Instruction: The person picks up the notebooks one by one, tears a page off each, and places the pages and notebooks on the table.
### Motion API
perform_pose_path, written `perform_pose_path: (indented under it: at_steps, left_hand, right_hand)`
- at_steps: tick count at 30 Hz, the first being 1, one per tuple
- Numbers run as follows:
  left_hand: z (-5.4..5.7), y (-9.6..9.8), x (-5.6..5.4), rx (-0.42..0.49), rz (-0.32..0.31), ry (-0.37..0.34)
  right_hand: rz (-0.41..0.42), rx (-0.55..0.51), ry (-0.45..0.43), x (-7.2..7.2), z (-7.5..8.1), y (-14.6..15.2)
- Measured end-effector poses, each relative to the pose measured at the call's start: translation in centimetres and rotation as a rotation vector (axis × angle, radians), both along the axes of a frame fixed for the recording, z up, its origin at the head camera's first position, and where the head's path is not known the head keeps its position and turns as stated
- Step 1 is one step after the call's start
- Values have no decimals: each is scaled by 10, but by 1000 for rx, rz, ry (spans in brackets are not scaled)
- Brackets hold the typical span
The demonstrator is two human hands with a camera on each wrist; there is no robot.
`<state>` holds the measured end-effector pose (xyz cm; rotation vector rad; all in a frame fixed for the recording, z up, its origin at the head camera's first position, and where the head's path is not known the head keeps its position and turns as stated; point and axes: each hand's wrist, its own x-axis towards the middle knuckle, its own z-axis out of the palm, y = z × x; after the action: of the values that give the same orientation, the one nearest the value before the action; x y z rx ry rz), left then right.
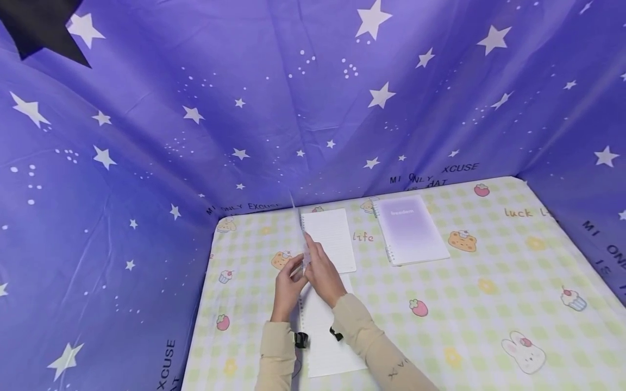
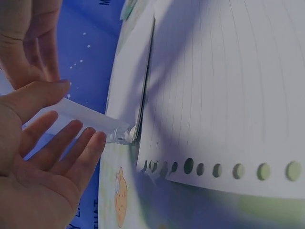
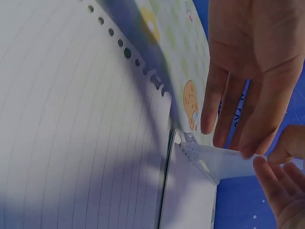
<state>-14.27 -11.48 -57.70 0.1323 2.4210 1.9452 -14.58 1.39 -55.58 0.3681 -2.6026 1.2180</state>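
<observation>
A spiral notebook [image 1: 337, 244] lies open at mid-table, its lined page facing up and its thin translucent cover [image 3: 224, 164] raised at the ring side. My right hand [image 1: 324, 271] pinches this cover, thumb against one face and the long fingers reaching along the other. Beside it my left hand [image 1: 289, 285] has its thumb apart from its loosely spread fingers [image 2: 71, 157], which overlap the cover in the left wrist view. Below the notebook, under my forearms, lies a lined loose-leaf sheet [image 1: 327, 342] with punched holes [image 2: 238, 171] along one edge.
A closed purple spiral notebook [image 1: 413, 231] marked "freedom" lies to the right. The table has a green checked cloth [image 1: 469, 304] with cartoon prints. Purple star-patterned curtains [image 1: 274, 108] hang close behind the table and at both sides.
</observation>
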Motion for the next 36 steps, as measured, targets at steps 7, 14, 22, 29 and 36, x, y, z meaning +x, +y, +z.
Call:
perform_pose_path:
  at_steps: [7,14,22,29,36]
  left_hand:
    - [1,5,-4,-100,29,6]
    - [1,10,-4,-156,50,-3]
    - [-5,14,-7,-242,29,22]
    - [-7,19,-8,-375,-25,59]
    - [-4,20,-7,-476,-80,26]
  right_hand:
    - [-60,-32,7,4,6,5]
    - [-110,-30,-2,8,4,9]
    - [-170,-42,-2,13,-2,15]
    - [-243,-66,-28,17,-12,27]
    - [-321,-110,-38,19,-27,42]
